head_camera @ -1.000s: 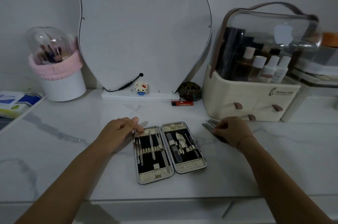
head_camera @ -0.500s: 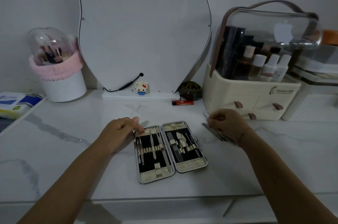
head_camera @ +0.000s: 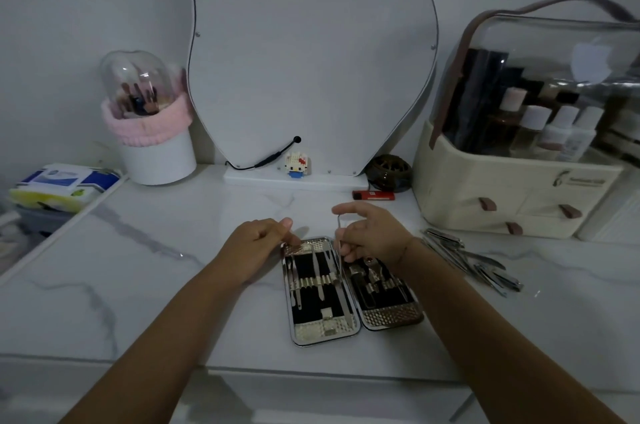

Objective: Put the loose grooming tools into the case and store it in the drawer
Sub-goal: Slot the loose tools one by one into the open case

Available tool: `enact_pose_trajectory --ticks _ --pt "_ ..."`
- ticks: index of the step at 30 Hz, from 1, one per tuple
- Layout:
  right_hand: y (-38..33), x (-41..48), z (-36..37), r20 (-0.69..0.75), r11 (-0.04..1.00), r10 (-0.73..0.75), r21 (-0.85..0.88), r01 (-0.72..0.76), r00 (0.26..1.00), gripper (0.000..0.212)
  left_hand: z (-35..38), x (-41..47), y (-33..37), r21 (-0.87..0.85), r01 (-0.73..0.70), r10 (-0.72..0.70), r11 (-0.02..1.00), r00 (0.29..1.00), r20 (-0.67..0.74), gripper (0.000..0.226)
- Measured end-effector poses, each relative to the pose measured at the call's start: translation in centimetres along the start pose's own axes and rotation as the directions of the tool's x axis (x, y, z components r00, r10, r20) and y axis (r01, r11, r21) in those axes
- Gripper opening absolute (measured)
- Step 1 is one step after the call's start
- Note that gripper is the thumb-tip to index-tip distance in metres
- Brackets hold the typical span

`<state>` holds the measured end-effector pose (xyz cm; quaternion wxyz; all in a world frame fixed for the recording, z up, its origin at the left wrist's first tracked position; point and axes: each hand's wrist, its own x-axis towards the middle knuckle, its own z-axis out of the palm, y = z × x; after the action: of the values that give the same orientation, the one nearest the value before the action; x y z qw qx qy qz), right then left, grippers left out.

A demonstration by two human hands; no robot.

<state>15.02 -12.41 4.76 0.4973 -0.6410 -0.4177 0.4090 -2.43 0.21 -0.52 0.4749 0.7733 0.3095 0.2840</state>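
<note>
A white marble-look surface point(head_camera: 145, 285) runs along a pale wall, in dim light. Beyond the hands a curvy mirror point(head_camera: 311, 52) stands on its base, and to the right of the right hand sits a cream organizer point(head_camera: 512, 195) with small drawers and a clear lid over bottles. Beyond the left hand, further left, is a white brush holder point(head_camera: 152, 132) with a pink band.

The case point(head_camera: 346, 288) lies open flat, silver-rimmed with black lining, several metal tools strapped into both halves. It sits just below both hands. The left hand point(head_camera: 256, 247) is curled, fingertips pressing the case's top left corner. The right hand point(head_camera: 370, 236) pinches a thin metal tool point(head_camera: 339, 250) upright over the case's middle hinge. The loose tools point(head_camera: 471, 260) lie in a pile right of the right wrist.
</note>
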Motion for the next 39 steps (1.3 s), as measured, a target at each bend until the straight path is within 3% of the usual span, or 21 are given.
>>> enact_pose_trajectory --ticks 4,12,22,31,39 --pt "0.0 0.7 1.7 0.008 1.000 0.009 -0.010 -0.009 1.000 0.034 -0.1 -0.1 0.3 0.034 0.001 0.000 0.999 1.000 -0.007 0.039" --pt "0.3 1.9 2.0 -0.077 0.977 -0.017 -0.214 0.000 0.997 0.031 -0.3 -0.3 0.7 0.090 -0.006 0.005 0.996 1.000 0.007 0.041" --pt "0.8 2.6 1.6 -0.044 0.931 -0.068 -0.361 0.048 0.997 0.027 -0.3 0.0 0.4 0.086 0.001 -0.002 0.996 1.000 0.003 0.043" --pt "0.7 3.3 2.0 -0.085 0.957 -0.055 -0.290 0.028 0.995 0.021 -0.2 0.0 0.4 0.080 -0.008 0.006 0.997 1.000 0.013 0.044" --pt "0.4 3.5 2.1 -0.030 0.933 -0.058 -0.357 0.044 0.998 0.019 -0.3 0.0 0.4 0.096 -0.015 0.013 0.995 1.000 0.017 0.044"
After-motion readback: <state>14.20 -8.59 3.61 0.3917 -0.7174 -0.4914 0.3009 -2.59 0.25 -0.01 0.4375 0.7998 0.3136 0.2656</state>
